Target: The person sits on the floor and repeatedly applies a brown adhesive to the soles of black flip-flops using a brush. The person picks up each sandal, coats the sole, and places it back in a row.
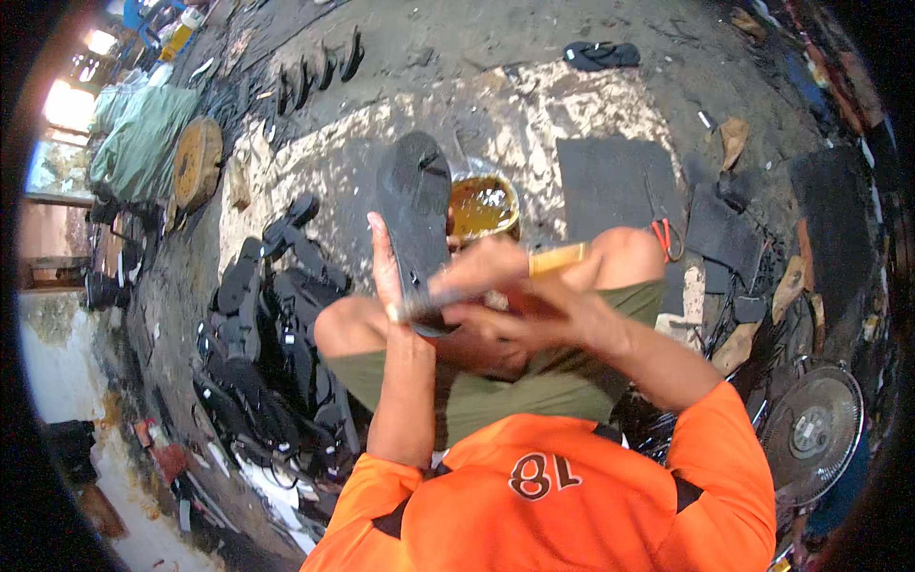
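My left hand [383, 262] is wrapped round the edge of a black flip-flop [416, 191], its thumb along the side, and holds it upright above my crossed legs. My right hand [548, 310] is closed on a long tool smeared by motion; its yellowish, wood-like end [558, 258] points right, and its dark shaft runs left across the flip-flop's lower end. Whether it is a hammer or a blade I cannot tell. Just right of the flip-flop stands a round container [518, 205] with yellow-brown liquid.
Black flip-flops [253, 353] lie heaped at the left, with more [600, 55] farther off. On the right are a black sheet [610, 176], red-handled scissors [669, 238], shoe-shaped wooden or card pieces [789, 288] and a fan [812, 434]. A round wooden block [197, 164] stands far left.
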